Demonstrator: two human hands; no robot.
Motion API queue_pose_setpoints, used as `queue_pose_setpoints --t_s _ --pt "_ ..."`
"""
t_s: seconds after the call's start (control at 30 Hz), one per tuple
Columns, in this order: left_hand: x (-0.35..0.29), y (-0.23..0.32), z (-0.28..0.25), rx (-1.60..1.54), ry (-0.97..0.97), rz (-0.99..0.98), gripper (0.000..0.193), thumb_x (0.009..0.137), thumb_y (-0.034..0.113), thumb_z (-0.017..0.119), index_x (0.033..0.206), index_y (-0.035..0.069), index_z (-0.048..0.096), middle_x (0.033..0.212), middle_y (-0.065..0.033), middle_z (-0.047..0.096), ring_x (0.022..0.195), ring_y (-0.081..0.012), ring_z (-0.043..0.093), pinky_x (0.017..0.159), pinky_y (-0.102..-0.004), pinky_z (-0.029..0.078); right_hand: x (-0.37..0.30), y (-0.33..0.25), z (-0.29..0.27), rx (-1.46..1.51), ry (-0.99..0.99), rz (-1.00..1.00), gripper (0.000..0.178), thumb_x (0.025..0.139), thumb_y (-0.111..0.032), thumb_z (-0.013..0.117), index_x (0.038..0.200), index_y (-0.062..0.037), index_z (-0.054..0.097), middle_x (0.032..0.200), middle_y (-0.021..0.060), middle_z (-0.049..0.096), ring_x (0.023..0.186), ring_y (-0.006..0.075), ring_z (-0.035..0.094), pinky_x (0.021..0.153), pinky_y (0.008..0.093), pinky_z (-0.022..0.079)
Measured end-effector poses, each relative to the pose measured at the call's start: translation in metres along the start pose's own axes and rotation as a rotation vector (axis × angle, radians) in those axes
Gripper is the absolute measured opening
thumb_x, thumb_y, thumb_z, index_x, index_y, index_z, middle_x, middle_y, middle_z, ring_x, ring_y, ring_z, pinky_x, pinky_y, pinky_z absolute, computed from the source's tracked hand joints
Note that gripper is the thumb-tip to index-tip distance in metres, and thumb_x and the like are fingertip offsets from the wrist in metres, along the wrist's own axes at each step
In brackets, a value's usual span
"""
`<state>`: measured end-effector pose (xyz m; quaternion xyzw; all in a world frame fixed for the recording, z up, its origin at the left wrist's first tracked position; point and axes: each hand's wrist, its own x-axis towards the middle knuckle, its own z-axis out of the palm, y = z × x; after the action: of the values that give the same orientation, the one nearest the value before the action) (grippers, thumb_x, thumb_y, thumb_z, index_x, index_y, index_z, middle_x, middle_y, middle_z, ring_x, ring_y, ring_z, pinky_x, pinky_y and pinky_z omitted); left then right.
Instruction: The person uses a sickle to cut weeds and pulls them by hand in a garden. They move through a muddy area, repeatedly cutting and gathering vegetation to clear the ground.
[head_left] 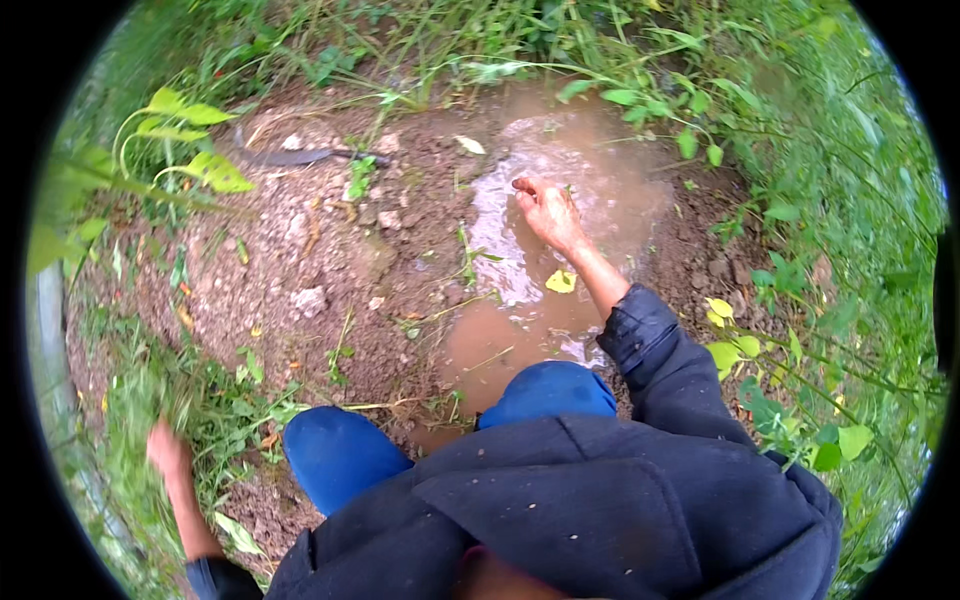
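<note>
My right hand reaches over a muddy brown puddle. Its fingers are curled in, and a dark, mud-coloured bit shows at the fingertips; I cannot make out what it is. A yellow leaf lies in the puddle below that wrist. Off to the left, my left hand is smeared by motion beside a patch of grass, its fingers too blurred to read. Whether it grips any blades does not show.
A mound of bare, lumpy soil lies left of the puddle. On its far side rests a long dark blade-like tool. A leafy stem leans in at left. Thick grass and weeds border the far and right sides. My blue-covered knees are close below.
</note>
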<state>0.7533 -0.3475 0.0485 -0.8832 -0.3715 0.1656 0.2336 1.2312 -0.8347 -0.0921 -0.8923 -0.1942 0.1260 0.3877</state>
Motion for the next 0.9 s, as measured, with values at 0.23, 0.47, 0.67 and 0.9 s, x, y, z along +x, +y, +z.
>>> queue_pose_setpoints --t_s 0.23,0.47,0.67,0.9 --pt "0.062 0.236 -0.139 -0.23 0.128 0.708 0.016 0.065 0.009 0.053 0.081 0.004 0.055 0.05 -0.0066 0.05 0.045 -0.0205 0.05 0.045 -0.0324 0.041 0.062 -0.029 0.031 -0.022 -0.122 -0.043 0.035 0.075 -0.027 0.046 0.103 -0.0072 0.052 0.096 0.0156 0.055 0.093 0.0284 0.051 0.082 0.0361 0.039" --pt "0.096 0.271 -0.098 -0.324 0.154 0.694 0.014 0.062 0.016 0.055 0.068 0.004 0.052 0.059 -0.0129 0.052 0.058 -0.0285 0.054 0.053 -0.0385 0.043 0.155 -0.064 0.052 -0.369 -0.022 0.311 0.086 0.06 -0.055 0.06 0.119 -0.0001 0.029 0.124 0.0238 0.027 0.113 0.0349 0.032 0.09 0.038 0.032" --pt "0.106 0.288 -0.092 -0.369 0.127 0.671 0.028 0.063 0.029 0.06 0.067 0.003 0.051 0.059 -0.0132 0.052 0.06 -0.0291 0.054 0.054 -0.0396 0.042 0.2 -0.064 0.089 -0.082 -0.087 0.009 0.085 0.057 -0.039 0.068 0.117 0.0022 0.026 0.115 0.0251 0.037 0.11 0.0349 0.035 0.09 0.0371 0.031" --pt "0.102 0.284 -0.092 -0.321 0.111 0.637 0.03 0.064 0.03 0.06 0.071 0.003 0.051 0.063 -0.0147 0.053 0.066 -0.0284 0.054 0.058 -0.0397 0.042 0.196 -0.064 0.104 0.292 -0.022 -0.099 0.065 0.062 -0.026 0.064 0.112 0.0039 0.035 0.105 0.0224 0.048 0.098 0.0365 0.046 0.086 0.0371 0.035"
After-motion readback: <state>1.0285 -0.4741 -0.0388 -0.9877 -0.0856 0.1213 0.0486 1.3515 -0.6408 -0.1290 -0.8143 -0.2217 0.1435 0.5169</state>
